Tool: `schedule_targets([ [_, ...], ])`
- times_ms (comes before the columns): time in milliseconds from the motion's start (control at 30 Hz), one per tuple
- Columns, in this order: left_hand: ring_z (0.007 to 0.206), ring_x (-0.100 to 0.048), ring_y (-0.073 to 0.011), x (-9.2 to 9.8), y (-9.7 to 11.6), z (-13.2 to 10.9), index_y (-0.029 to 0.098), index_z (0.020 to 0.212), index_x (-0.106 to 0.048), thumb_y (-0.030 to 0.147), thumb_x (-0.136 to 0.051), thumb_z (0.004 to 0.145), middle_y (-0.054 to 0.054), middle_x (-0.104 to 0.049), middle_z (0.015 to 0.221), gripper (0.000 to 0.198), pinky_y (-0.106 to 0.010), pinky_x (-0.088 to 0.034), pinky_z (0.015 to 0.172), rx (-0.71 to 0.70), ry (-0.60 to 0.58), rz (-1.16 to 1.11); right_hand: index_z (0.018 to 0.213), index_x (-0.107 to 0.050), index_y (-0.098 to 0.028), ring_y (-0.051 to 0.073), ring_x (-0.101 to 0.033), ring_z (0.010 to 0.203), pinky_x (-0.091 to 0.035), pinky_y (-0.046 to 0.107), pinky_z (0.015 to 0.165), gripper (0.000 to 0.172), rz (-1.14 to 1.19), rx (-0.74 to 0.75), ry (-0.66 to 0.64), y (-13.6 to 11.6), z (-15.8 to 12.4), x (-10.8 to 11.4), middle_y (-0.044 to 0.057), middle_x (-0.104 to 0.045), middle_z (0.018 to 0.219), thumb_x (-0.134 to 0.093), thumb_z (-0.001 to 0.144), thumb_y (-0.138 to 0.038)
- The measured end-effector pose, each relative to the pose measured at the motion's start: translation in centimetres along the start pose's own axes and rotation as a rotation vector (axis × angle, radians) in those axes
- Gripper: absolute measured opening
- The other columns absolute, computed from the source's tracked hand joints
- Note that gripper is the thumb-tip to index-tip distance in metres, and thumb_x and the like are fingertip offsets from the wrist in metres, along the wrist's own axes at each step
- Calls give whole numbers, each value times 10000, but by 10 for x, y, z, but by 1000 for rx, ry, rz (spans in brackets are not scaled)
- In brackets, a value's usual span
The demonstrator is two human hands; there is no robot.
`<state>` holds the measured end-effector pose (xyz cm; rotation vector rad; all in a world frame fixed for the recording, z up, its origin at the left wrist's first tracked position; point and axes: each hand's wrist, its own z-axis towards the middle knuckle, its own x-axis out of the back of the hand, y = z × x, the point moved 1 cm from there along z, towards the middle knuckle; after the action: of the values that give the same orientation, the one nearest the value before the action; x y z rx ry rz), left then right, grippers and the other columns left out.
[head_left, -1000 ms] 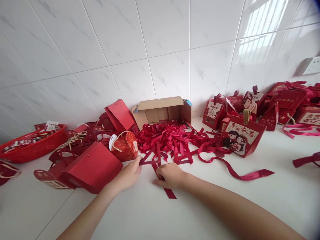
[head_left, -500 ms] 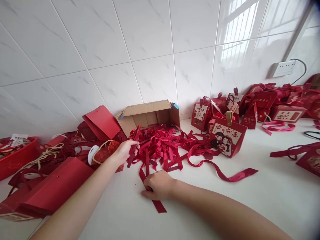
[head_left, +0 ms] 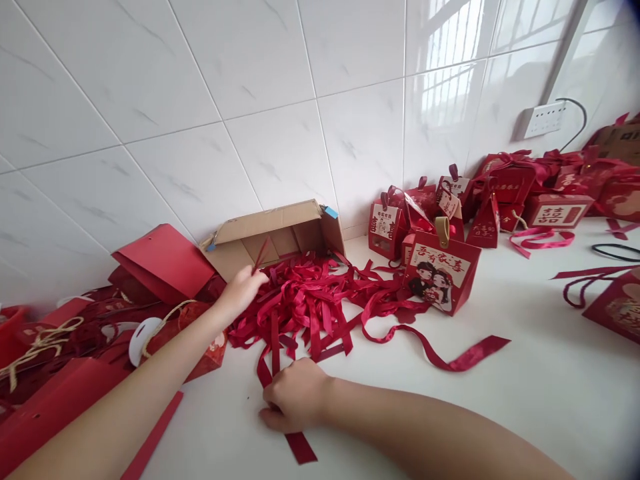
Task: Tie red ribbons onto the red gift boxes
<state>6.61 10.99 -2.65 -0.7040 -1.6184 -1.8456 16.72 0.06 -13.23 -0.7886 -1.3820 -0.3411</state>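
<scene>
My left hand is closed on a thin dark red strip that sticks up past its fingers, at the left side of a tangled pile of red ribbons. Lower down, my right hand is closed around a flat red ribbon. One end of that ribbon comes out below the hand onto the white table; the other runs up to the pile. The fingertips of my right hand are partly hidden.
An open cardboard box lies on its side behind the pile. To the right stand a red gift box with a cartoon couple and several others. Folded red boxes and a twine-handled bag crowd the left. A socket is on the tiled wall.
The view has shifted, so most things sit further left or lower. My left hand's strip now shows mainly above the fingers. My right hand keeps its grip on the ribbon.
</scene>
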Motion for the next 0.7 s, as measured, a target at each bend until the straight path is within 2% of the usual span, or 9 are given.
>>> schedule_targets([
  [100,544,-459,-152,-16,8,-16,208,584,-456,207,-669,552,48,-488,560,215,-290,-375,573,-176,-185,231,922,-668,-191,269,-670,791,-505,363,571,403,-8,11,-18,0,2,1,62,-711,906,-368,895,-459],
  [167,745,-558,-237,-30,14,-22,214,652,-534,192,-682,476,7,-595,709,231,-372,-425,749,-279,-254,349,951,-669,-190,275,-673,798,-525,382,585,405,-10,19,-23,0,3,1,69,-711,924,-366,895,-452],
  [233,1029,-537,-324,-48,25,-19,221,851,-602,215,-650,534,-53,-643,970,320,-504,-335,962,-373,-243,416,968,-670,-189,280,-674,810,-538,395,592,403,-14,24,-26,0,3,1,74,-709,942,-366,896,-444],
  [300,1211,-444,-335,-70,40,-12,223,1065,-581,228,-537,691,-94,-597,1198,377,-579,-199,1059,-465,-206,435,968,-670,-188,280,-674,817,-545,397,588,396,-18,30,-30,0,4,1,75,-709,946,-365,898,-431],
  [400,1270,-429,-259,-106,59,-1,226,1128,-592,179,-396,811,-71,-541,1340,375,-476,-259,1099,-627,-279,423,964,-669,-189,278,-675,812,-550,395,574,391,-16,45,-33,2,4,1,75,-709,930,-364,900,-427],
  [467,1214,-498,-215,-124,64,3,239,1037,-660,142,-433,789,-32,-596,1294,350,-367,-342,1073,-727,-415,425,965,-667,-192,281,-675,802,-550,401,564,402,-11,52,-32,4,5,0,77,-709,920,-358,901,-441],
  [567,966,-630,-204,-135,62,4,238,727,-710,88,-503,735,-21,-738,911,255,-319,-444,967,-779,-583,455,966,-666,-192,289,-674,800,-550,412,556,401,-4,59,-40,5,6,0,84,-709,918,-365,894,-447],
  [633,812,-645,-190,-136,58,6,219,589,-666,93,-531,764,-17,-701,683,254,-338,-469,925,-759,-610,476,957,-669,-192,289,-673,808,-551,412,563,387,1,65,-44,5,7,0,86,-709,919,-378,889,-438],
  [700,789,-637,-170,-137,58,11,185,671,-665,171,-550,844,-14,-683,711,208,-370,-484,895,-713,-565,485,950,-671,-193,281,-673,818,-554,406,577,381,2,70,-47,4,7,1,82,-710,925,-379,892,-431],
])
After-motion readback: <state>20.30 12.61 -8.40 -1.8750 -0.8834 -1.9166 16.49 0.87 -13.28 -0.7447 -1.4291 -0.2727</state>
